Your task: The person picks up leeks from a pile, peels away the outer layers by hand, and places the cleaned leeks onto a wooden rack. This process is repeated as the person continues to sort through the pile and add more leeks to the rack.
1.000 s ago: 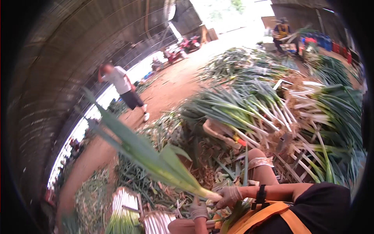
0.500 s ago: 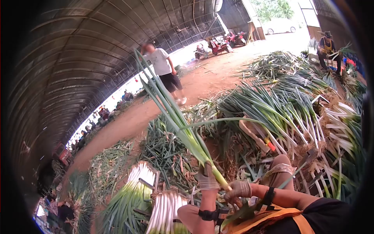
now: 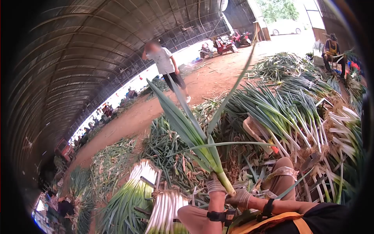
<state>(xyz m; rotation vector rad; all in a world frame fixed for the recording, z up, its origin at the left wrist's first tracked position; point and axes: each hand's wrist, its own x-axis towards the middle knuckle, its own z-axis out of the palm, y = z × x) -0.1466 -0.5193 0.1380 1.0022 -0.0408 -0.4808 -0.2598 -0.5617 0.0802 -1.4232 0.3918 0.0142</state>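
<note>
One large green onion (image 3: pixel 218 167) with broad green leaves fanned out stands tilted before me, its pale cut-looking end pointing down toward my lap. My left hand (image 3: pixel 215 185), in a striped work glove, is closed round its stalk below the leaves. Just beside the stalk's lower end is my right hand (image 3: pixel 239 198), also gloved, with fingers curled; whether anything is inside them is hidden. Black straps with small devices circle both wrists. Near my left knee lie a bundle of trimmed white-stemmed onions (image 3: pixel 168 208) and a second bundle (image 3: pixel 134 191) in holders.
Heaps of green onions (image 3: pixel 272 105) lie to the right, and discarded leaves (image 3: pixel 167 144) cover the ground ahead. A person in a white shirt (image 3: pixel 163 62) stands on the dirt path (image 3: pixel 117 132). Another person (image 3: pixel 332 54) sits at the far right. Motor scooters (image 3: pixel 224 45) are parked behind.
The onion's leaves have spread apart and its lower end has come up out of my right hand's grasp. My left hand has shifted slightly right.
</note>
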